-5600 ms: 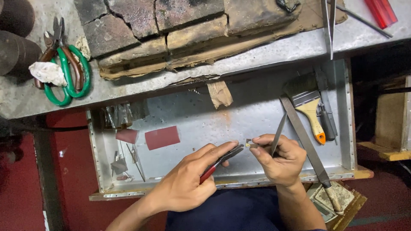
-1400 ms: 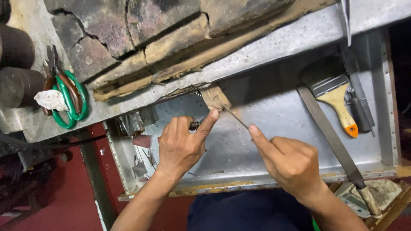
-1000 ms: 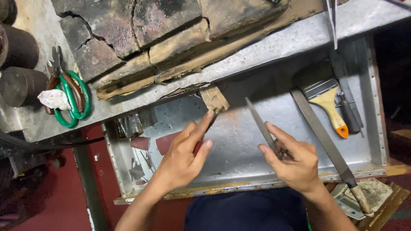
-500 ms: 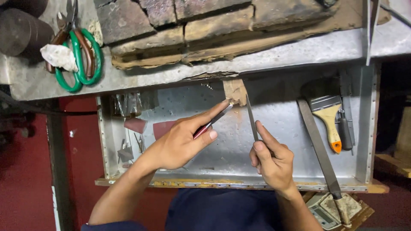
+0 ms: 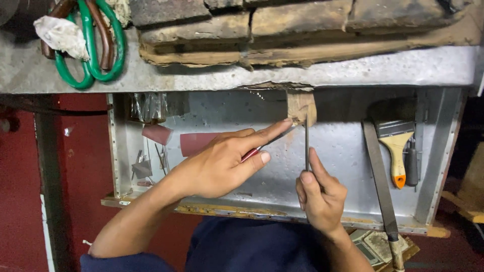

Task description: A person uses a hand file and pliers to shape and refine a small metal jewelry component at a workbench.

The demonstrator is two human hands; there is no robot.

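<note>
My left hand [image 5: 222, 163] grips a thin red-handled tool [image 5: 252, 152] and points its tip at a small wooden peg [image 5: 301, 107] that sticks out from under the bench edge. My right hand [image 5: 321, 196] holds a slim metal file [image 5: 306, 143] upright, its tip touching the same peg. Both hands hover over an open metal drawer [image 5: 348, 151]. What the tool's tip grips at the peg is too small to tell.
Inside the drawer lie a long flat file [image 5: 379, 176], a yellow-handled paintbrush [image 5: 394, 151], a dark-handled tool [image 5: 412, 163] and reddish sandpaper pieces [image 5: 194, 142]. Green-handled shears [image 5: 93, 48] rest on the grey bench top [image 5: 252, 75], beside cracked bricks [image 5: 302, 20].
Both hands rose from low in the drawer to the wooden peg. The right hand's file swung from slanted to upright against the peg. The camera moved closer.
</note>
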